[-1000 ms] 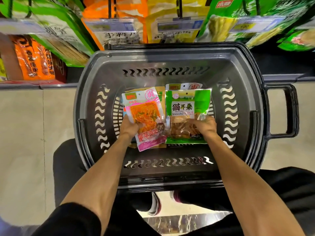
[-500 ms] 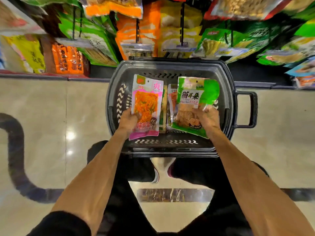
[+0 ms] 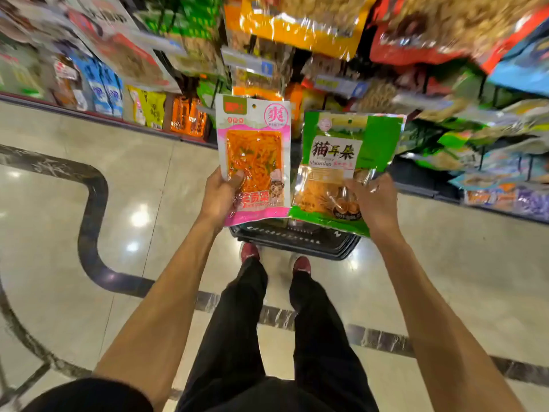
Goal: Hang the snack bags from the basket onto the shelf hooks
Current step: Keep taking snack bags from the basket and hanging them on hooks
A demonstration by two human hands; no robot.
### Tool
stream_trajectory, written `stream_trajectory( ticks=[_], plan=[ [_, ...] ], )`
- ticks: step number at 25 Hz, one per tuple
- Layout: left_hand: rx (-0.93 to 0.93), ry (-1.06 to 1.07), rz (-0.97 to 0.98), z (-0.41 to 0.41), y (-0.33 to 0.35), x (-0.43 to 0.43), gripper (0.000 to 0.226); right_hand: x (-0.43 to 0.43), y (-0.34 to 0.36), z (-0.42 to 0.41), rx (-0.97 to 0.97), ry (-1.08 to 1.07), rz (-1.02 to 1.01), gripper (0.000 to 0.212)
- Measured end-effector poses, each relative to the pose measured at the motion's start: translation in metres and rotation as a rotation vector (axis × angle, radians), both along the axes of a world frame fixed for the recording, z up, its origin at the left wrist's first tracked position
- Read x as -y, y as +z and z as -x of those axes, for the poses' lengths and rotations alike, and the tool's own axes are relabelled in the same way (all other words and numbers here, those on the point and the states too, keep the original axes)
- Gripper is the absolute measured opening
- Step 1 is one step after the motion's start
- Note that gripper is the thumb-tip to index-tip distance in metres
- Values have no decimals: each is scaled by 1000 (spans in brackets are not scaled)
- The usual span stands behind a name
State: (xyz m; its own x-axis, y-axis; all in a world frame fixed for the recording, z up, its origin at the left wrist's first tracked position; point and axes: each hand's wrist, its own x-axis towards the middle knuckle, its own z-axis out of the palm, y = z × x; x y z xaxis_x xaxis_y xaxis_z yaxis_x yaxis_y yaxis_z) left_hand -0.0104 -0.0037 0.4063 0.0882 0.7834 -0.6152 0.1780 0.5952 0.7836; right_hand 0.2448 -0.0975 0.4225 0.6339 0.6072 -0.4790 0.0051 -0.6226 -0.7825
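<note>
Arms reach forward, bare and nearly straight at the elbow, wrists tipped slightly up. The left grip (image 3: 221, 193) clasps the pink snack bag (image 3: 255, 156) at its lower left edge, with the thumb pressed on the front over the clear window and the fingers hidden behind. The right grip (image 3: 375, 200) holds the green snack bag (image 3: 347, 162) at its lower right side, fingers curled onto the crinkled clear film.

Both bags are upright in the air, side by side and nearly touching. They are above the dark plastic basket (image 3: 297, 237), whose slotted rim shows just below them, and in front of the shelf (image 3: 190, 138).

The pink bag is a flat, glossy rectangle with a small round hang hole near its top and orange shreds behind the window. The green one is shiny and wrinkled, with pale tan pieces showing through. Packets (image 3: 300, 28) hanging on the shelf are blurred. The floor (image 3: 89, 227) is polished beige stone with dark veined bands, and it reflects bright lights.
</note>
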Motion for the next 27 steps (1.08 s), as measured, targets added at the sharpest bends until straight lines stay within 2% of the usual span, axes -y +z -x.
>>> stream_trajectory(
  ticks=[2, 8, 13, 19, 27],
  plan=[
    [24, 33, -57, -4, 48, 11, 21, 1, 41, -2, 1, 47, -108, 33],
    [110, 208, -231, -8, 166, 67, 27, 25, 154, -24, 64, 206, -298, 34],
    [131, 251, -343, -9, 226, 92, 23, 48, 225, -39, 132, 249, -413, 39],
    [150, 222, -455, -2, 270, 106, 16, 85, 261, -32, 163, 229, -514, 29],
    [239, 80, -504, -16, 298, 123, 20, 151, 301, -35, 217, 107, -606, 37]
  ],
)
